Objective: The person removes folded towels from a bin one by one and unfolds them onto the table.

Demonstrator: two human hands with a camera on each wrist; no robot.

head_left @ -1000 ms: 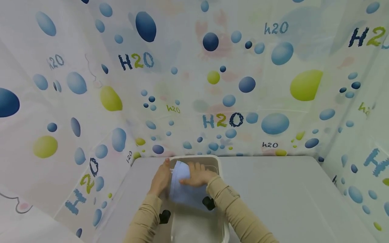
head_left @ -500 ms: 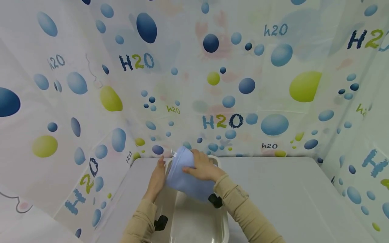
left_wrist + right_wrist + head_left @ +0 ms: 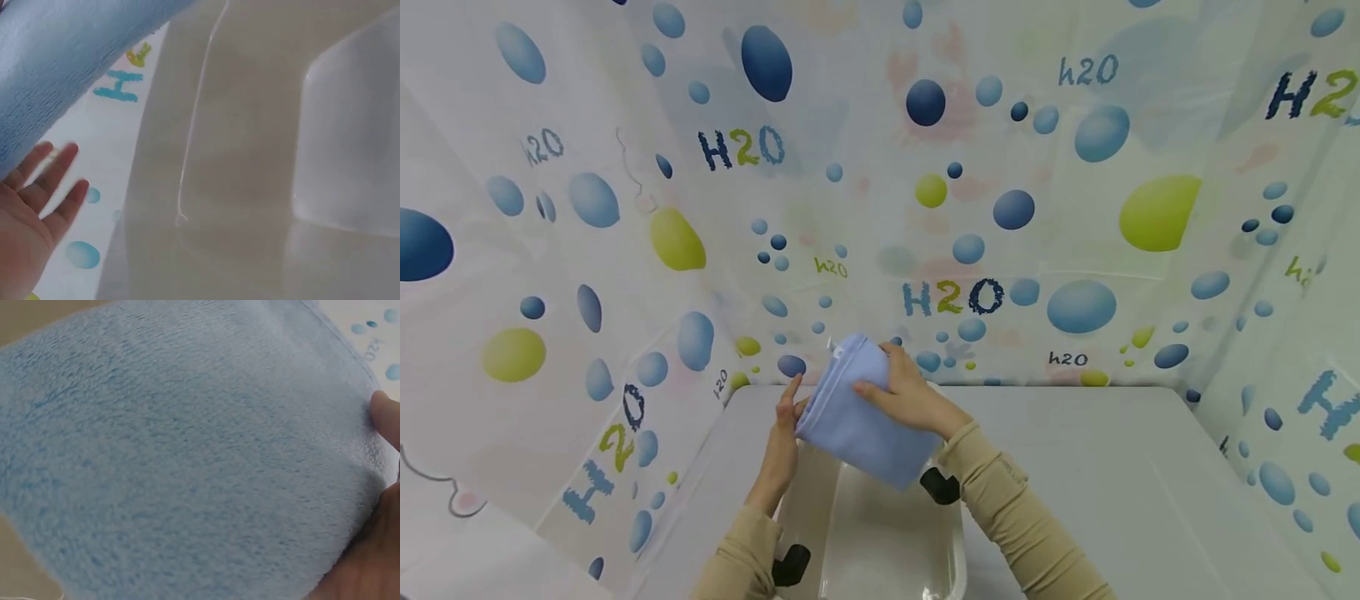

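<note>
A folded light blue towel (image 3: 868, 425), fluffy in the right wrist view, is held tilted over the far part of an off-white plastic tub (image 3: 887, 533). At its upper left corner sticks out a small white tag (image 3: 835, 348). My right hand (image 3: 917, 400) grips the towel's upper right side, thumb on the near face and the other fingers behind. My left hand (image 3: 781, 442) is at the towel's left edge with fingers extended. In the left wrist view, the left hand's spread fingers (image 3: 56, 175) lie just beneath the towel's edge; its thumb is hidden there.
The tub stands on a white-covered table (image 3: 1075, 483), which stretches to the right. Behind and on both sides hangs a white curtain (image 3: 865, 208) printed with blue and green drops. Dark wrist cameras (image 3: 792, 565) sit below both hands.
The towel has come up out of the tub in the right hand, rising toward the curtain and tilting. The left hand has stayed by its left edge, shifting slightly left and up.
</note>
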